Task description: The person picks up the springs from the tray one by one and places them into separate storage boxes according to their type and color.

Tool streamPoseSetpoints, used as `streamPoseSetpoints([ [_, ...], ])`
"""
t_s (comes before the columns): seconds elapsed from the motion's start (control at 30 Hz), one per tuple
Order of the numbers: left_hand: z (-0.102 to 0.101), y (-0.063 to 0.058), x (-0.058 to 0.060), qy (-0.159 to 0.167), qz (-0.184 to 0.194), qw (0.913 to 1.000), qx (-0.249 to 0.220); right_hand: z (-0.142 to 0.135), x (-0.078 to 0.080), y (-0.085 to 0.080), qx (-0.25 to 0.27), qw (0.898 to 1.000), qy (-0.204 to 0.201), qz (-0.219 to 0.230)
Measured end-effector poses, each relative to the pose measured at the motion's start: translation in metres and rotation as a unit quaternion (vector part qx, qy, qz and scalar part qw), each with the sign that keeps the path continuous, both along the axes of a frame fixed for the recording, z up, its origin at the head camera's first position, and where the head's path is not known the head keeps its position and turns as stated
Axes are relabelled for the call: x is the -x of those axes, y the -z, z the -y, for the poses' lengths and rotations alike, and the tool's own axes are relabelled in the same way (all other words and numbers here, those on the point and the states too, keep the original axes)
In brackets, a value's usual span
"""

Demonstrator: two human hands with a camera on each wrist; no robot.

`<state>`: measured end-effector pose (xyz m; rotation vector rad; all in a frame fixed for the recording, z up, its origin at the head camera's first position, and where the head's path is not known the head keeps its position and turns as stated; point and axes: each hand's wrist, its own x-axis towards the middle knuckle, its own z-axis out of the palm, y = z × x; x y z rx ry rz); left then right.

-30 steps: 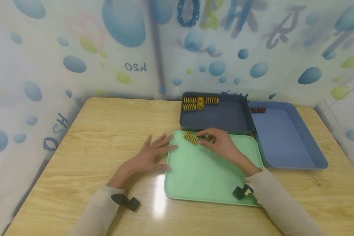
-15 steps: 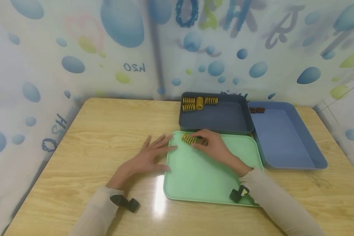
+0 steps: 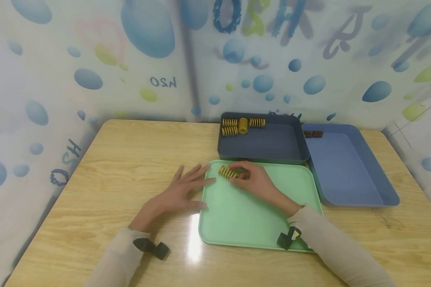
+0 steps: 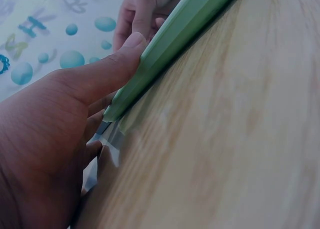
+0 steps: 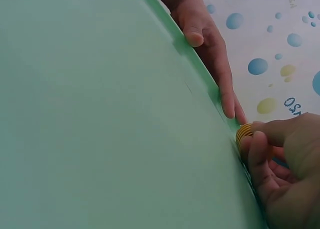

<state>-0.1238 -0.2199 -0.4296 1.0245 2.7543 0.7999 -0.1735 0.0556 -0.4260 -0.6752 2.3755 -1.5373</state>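
Note:
A yellow coil spring [image 3: 227,172] lies slanted at the far left corner of the light green tray [image 3: 251,217]. My right hand [image 3: 256,183] pinches its right end between thumb and fingers. In the right wrist view the spring [image 5: 242,134] shows only partly, its other side hidden behind the fingertips. My left hand [image 3: 179,194] is spread with straight fingers at the tray's left side, fingertips over the rim. Seen from the left wrist, the thumb of the left hand [image 4: 75,99] touches the green tray's rim [image 4: 150,64].
Behind the green tray stands a dark grey-blue tray [image 3: 276,139] with several yellow springs [image 3: 230,131] in its left part. To the right is a blue tray [image 3: 352,171] with small brown springs [image 3: 313,134] at its far left corner. The wooden table [image 3: 140,151] meets a patterned backdrop.
My right hand has moved a little left and nearer to me along the tray, and the yellow spring has shifted with it. The left hand stays in place.

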Motion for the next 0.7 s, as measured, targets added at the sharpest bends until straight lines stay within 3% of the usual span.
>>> streamPoseSetpoints([
  [0.17,0.0004,0.0020,0.0007,-0.001,0.004,1.0000,0.002,0.0020,-0.0043,-0.0041,0.010,1.000,-0.006,0.016],
  [0.3,0.0001,0.0020,0.0009,-0.001,-0.003,1.0000,0.001,0.0015,-0.0019,0.0032,0.004,1.000,-0.012,0.000],
  [0.7,0.0000,0.0024,0.0016,0.001,-0.004,1.0000,-0.003,-0.0014,-0.0027,0.0035,-0.001,1.000,-0.022,-0.008],
])
